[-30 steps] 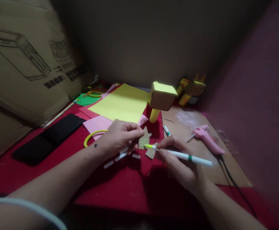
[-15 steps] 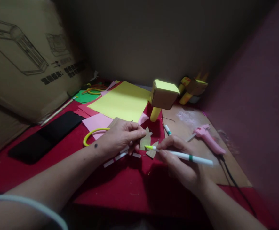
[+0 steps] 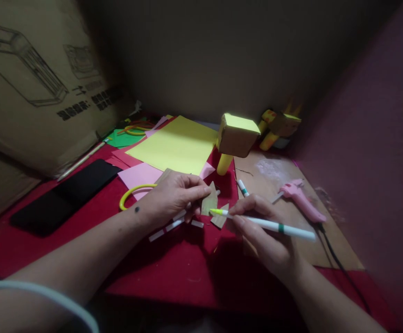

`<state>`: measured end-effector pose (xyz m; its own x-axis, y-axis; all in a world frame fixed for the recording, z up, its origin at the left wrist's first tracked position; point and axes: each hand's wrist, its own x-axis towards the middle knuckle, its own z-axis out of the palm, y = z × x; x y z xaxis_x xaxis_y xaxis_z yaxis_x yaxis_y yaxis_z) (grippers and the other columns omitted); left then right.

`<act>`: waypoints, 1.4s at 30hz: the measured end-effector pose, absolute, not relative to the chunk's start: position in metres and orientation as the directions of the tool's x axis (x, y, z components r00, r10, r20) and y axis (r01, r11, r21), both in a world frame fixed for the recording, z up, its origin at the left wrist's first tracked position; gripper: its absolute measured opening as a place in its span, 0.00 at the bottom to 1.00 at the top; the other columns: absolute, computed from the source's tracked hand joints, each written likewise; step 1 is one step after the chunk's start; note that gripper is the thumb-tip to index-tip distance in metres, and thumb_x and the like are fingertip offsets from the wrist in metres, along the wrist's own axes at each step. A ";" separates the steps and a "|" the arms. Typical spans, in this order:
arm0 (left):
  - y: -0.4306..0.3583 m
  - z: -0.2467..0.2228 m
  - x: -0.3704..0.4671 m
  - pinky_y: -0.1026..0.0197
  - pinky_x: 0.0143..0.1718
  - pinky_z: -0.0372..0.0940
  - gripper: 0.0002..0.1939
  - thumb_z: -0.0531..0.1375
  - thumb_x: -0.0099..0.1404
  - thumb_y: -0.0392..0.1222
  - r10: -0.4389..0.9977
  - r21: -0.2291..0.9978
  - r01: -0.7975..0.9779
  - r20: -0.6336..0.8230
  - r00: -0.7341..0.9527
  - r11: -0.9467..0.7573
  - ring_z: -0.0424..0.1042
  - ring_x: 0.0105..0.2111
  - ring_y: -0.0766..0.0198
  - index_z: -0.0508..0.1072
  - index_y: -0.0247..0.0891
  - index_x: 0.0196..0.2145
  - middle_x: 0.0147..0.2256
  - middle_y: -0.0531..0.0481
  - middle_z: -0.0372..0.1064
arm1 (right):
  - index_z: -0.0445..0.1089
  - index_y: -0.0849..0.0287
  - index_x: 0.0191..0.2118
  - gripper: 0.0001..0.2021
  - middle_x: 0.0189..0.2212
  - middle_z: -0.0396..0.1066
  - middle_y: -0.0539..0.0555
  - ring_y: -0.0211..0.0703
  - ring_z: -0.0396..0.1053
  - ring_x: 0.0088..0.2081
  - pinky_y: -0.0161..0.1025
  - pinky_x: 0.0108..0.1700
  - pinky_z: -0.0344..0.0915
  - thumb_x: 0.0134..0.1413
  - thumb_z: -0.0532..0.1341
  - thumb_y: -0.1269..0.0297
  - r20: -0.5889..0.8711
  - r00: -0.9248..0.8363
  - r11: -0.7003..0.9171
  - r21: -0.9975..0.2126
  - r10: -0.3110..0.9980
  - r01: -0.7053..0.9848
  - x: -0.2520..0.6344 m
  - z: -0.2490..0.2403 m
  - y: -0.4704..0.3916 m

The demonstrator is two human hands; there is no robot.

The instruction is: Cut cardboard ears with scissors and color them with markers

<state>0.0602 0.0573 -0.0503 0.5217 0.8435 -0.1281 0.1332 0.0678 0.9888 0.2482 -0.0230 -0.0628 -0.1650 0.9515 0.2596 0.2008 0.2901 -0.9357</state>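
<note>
The carton (image 3: 14,125) stands along the left side of the red table (image 3: 174,273). The board (image 3: 246,164) covers much of the table's right part, from near the back almost to the front edge. The yellow sheet (image 3: 174,145) lies toward the back edge, left of the board, over pink and red paper. The phone (image 3: 66,196) lies flat near the table's left edge.

The right hand (image 3: 267,240) is closed in a writing grip, thumb and forefinger pressed on the marker (image 3: 295,230). The left hand (image 3: 179,192) is nearly closed: thumb and forefinger pinch the left edge of a cut piece (image 3: 209,199), the other fingers curled beneath.

The model (image 3: 239,136), a boxy block on a yellow tube, stands upright just right of the yellow sheet, by the board's back left corner. The pink glue gun (image 3: 303,199) lies near the board's right edge, its cable running toward the front.

The marker slants leftward, its yellow tip at the piece's lower right; whether they touch is unclear. The piece is held point-up, left of the board's left edge. A second piece (image 3: 218,222) shows just right of it, partly behind the marker.
</note>
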 end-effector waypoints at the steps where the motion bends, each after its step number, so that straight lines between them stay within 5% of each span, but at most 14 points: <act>1: 0.058 -0.051 0.060 0.71 0.13 0.54 0.13 0.59 0.61 0.43 0.842 0.988 0.137 -0.130 0.524 0.067 0.60 0.11 0.73 0.70 0.34 0.22 0.14 0.54 0.66 | 0.66 0.56 0.33 0.03 0.21 0.62 0.46 0.34 0.57 0.22 0.33 0.23 0.53 0.59 0.58 0.66 0.260 -0.157 0.287 -0.939 0.953 0.190 0.248 -0.063 -0.023; 7: 0.057 -0.050 0.059 0.70 0.14 0.55 0.14 0.59 0.61 0.44 0.849 0.986 0.159 -0.125 0.513 0.048 0.61 0.12 0.73 0.69 0.34 0.21 0.15 0.54 0.66 | 0.67 0.57 0.31 0.04 0.23 0.64 0.47 0.34 0.58 0.22 0.34 0.25 0.55 0.56 0.58 0.72 0.250 -0.186 0.294 -0.917 0.950 0.270 0.247 -0.059 -0.023; 42: 0.054 -0.046 0.062 0.70 0.14 0.54 0.12 0.59 0.60 0.43 0.846 0.983 0.148 -0.169 0.505 0.108 0.60 0.13 0.73 0.70 0.34 0.23 0.15 0.54 0.66 | 0.68 0.57 0.32 0.03 0.24 0.67 0.50 0.38 0.64 0.25 0.36 0.27 0.60 0.56 0.59 0.66 0.262 -0.110 0.280 -0.940 0.959 0.196 0.249 -0.063 -0.021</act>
